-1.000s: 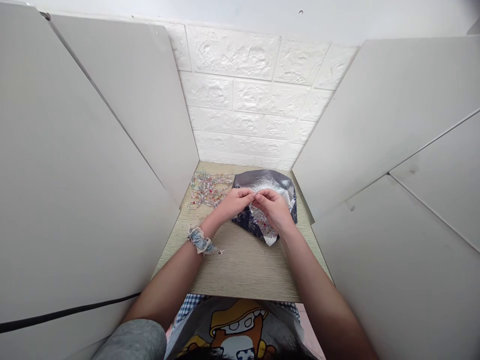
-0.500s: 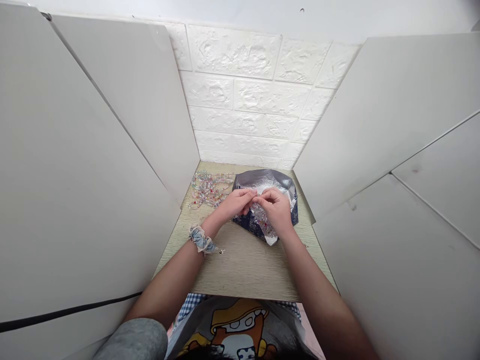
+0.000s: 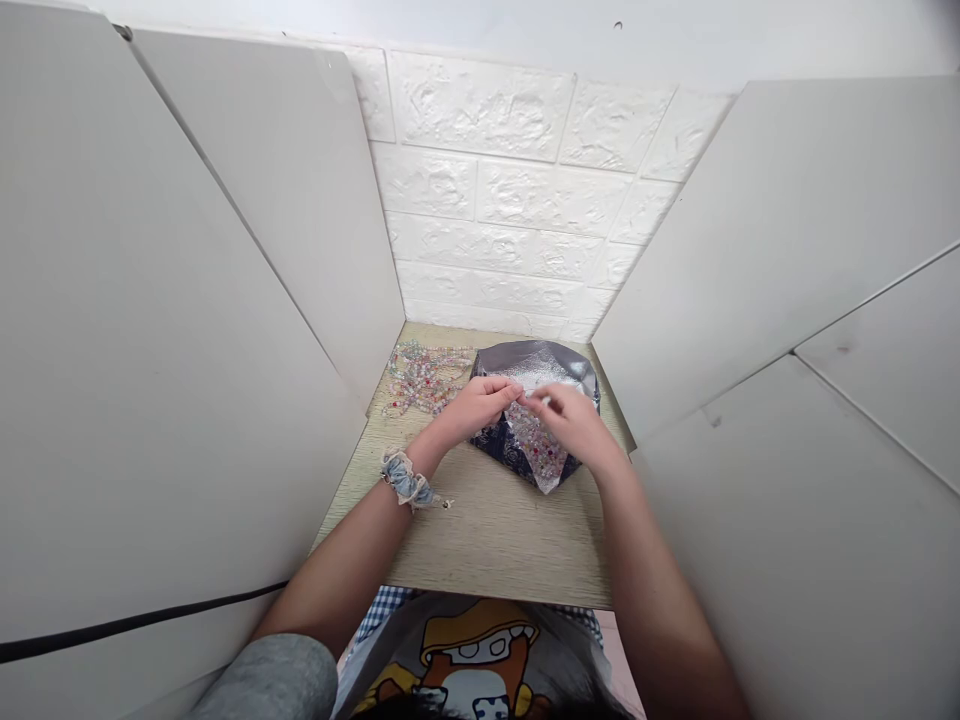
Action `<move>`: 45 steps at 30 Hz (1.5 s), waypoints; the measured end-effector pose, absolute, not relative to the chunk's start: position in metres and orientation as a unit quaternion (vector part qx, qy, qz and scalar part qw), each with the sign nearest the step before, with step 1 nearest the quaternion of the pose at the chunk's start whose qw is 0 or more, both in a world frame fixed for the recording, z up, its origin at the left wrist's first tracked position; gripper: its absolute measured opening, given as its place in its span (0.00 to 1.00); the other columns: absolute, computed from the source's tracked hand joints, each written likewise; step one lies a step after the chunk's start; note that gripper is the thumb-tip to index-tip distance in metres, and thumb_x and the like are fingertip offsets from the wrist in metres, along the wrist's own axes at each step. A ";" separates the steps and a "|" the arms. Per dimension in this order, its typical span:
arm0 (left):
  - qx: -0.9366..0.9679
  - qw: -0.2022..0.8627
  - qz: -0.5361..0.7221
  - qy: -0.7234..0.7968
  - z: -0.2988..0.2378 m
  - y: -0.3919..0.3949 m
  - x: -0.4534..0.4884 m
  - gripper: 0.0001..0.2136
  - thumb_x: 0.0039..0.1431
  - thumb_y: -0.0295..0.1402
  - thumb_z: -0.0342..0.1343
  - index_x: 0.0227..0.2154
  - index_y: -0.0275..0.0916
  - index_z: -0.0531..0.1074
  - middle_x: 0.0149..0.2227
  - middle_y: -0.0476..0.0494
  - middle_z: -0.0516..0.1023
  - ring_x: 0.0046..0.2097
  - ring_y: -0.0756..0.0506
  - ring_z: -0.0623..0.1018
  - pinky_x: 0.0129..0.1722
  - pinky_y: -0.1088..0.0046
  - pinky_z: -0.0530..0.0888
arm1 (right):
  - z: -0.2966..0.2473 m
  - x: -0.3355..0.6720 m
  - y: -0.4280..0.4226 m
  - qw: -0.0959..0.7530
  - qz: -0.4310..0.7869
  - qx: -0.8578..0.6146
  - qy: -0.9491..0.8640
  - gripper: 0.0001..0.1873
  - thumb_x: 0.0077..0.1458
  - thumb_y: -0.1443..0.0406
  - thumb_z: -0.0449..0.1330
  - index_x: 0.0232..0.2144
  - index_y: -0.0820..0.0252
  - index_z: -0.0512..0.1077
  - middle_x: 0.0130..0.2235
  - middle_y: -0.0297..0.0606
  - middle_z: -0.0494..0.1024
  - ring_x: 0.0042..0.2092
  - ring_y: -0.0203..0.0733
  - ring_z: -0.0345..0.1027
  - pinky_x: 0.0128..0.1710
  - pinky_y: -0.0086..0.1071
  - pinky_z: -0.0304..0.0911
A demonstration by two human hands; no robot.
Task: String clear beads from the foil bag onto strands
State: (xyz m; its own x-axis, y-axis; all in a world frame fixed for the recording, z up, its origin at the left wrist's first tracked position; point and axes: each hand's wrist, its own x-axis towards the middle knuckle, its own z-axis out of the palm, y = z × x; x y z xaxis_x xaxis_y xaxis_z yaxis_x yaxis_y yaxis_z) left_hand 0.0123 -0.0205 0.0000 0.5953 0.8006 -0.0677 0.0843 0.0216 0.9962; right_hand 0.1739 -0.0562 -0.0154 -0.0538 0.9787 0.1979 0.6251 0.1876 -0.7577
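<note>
My left hand (image 3: pixel 480 410) and my right hand (image 3: pixel 574 422) hover close together over an open navy-and-silver foil pouch (image 3: pixel 536 365). Their fingertips nearly meet above its silver lining. Many small multicoloured beads (image 3: pixel 531 440) lie in the pouch's lower fold. Whatever my fingers may pinch is too small to make out. Beside the pouch, to its left, lies a tangle of bead strands (image 3: pixel 424 380). A blue lace-trimmed scrunchie (image 3: pixel 405 480) circles my left wrist.
The pouch and beads rest on a pale wood-grain board (image 3: pixel 487 540), walled by white panels (image 3: pixel 255 300) at both sides and a white faux-brick wall (image 3: pixel 495 190) behind. A black cable (image 3: pixel 135 625) crosses the lower left panel.
My right hand has moved right and slightly apart from my left hand, showing more of the beads in the pouch. My left hand has barely moved.
</note>
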 end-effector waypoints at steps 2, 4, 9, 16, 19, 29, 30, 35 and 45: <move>0.637 0.614 0.291 0.365 0.001 -0.020 0.012 0.16 0.49 0.44 0.47 0.25 0.35 0.66 0.14 0.57 0.49 0.16 0.57 0.52 0.16 0.79 0.49 | -0.018 0.177 -0.061 0.213 0.252 -0.617 -0.715 0.09 0.38 0.58 0.59 0.22 0.58 0.70 0.25 0.35 0.69 0.26 0.36 0.60 0.26 0.30 0.52; 0.638 0.607 0.291 0.374 0.001 -0.020 0.012 0.16 0.49 0.45 0.47 0.24 0.35 0.66 0.14 0.57 0.48 0.16 0.57 0.52 0.17 0.79 0.50 | -0.022 0.177 -0.065 0.134 0.224 -0.633 -0.728 0.07 0.34 0.64 0.61 0.21 0.58 0.70 0.27 0.36 0.69 0.25 0.34 0.59 0.25 0.29 0.51; 0.645 0.615 0.282 0.356 0.000 -0.021 0.014 0.16 0.49 0.44 0.46 0.24 0.34 0.66 0.15 0.57 0.48 0.17 0.57 0.51 0.17 0.79 0.51 | -0.032 0.169 -0.067 0.113 0.190 -0.628 -0.746 0.05 0.33 0.72 0.60 0.15 0.59 0.68 0.24 0.35 0.67 0.23 0.31 0.55 0.25 0.29 0.50; 0.677 0.579 0.266 0.368 0.002 -0.024 0.015 0.13 0.49 0.42 0.47 0.21 0.36 0.61 0.15 0.56 0.53 0.18 0.57 0.54 0.18 0.79 0.53 | -0.032 0.171 -0.056 0.225 0.234 -0.585 -0.743 0.07 0.43 0.67 0.55 0.16 0.59 0.68 0.27 0.36 0.67 0.29 0.36 0.59 0.32 0.32 0.52; 0.683 0.561 0.272 0.379 0.004 -0.023 0.015 0.12 0.49 0.41 0.46 0.22 0.36 0.61 0.15 0.56 0.53 0.18 0.56 0.55 0.19 0.79 0.53 | -0.024 0.171 -0.052 0.293 0.238 -0.595 -0.709 0.09 0.48 0.63 0.51 0.21 0.59 0.67 0.28 0.35 0.67 0.32 0.37 0.59 0.34 0.32 0.53; 0.688 0.557 0.296 0.359 0.004 -0.024 0.014 0.11 0.50 0.39 0.46 0.22 0.36 0.62 0.18 0.54 0.58 0.20 0.56 0.57 0.22 0.78 0.56 | -0.021 0.156 -0.053 0.528 0.648 -0.427 -0.345 0.11 0.40 0.58 0.60 0.24 0.60 0.67 0.31 0.33 0.73 0.34 0.34 0.68 0.38 0.30 0.63; 0.688 0.555 0.298 0.360 0.003 -0.023 0.014 0.11 0.50 0.38 0.46 0.21 0.36 0.62 0.18 0.54 0.58 0.21 0.56 0.58 0.22 0.78 0.56 | -0.020 0.154 -0.054 0.531 0.659 -0.418 -0.330 0.10 0.40 0.59 0.61 0.24 0.60 0.67 0.30 0.33 0.74 0.33 0.34 0.69 0.37 0.30 0.64; 0.696 0.538 0.307 0.364 -0.003 -0.021 0.014 0.10 0.50 0.38 0.45 0.21 0.36 0.60 0.18 0.54 0.59 0.21 0.56 0.59 0.22 0.79 0.57 | -0.017 0.153 -0.055 0.543 0.671 -0.410 -0.295 0.09 0.41 0.62 0.61 0.24 0.60 0.66 0.28 0.33 0.75 0.30 0.32 0.70 0.31 0.25 0.66; 0.687 0.526 0.327 0.381 -0.001 -0.022 0.014 0.10 0.49 0.37 0.46 0.22 0.36 0.61 0.18 0.55 0.59 0.21 0.56 0.59 0.23 0.79 0.58 | -0.016 0.154 -0.054 0.553 0.680 -0.390 -0.282 0.07 0.42 0.63 0.61 0.25 0.61 0.67 0.28 0.34 0.75 0.33 0.33 0.71 0.31 0.22 0.67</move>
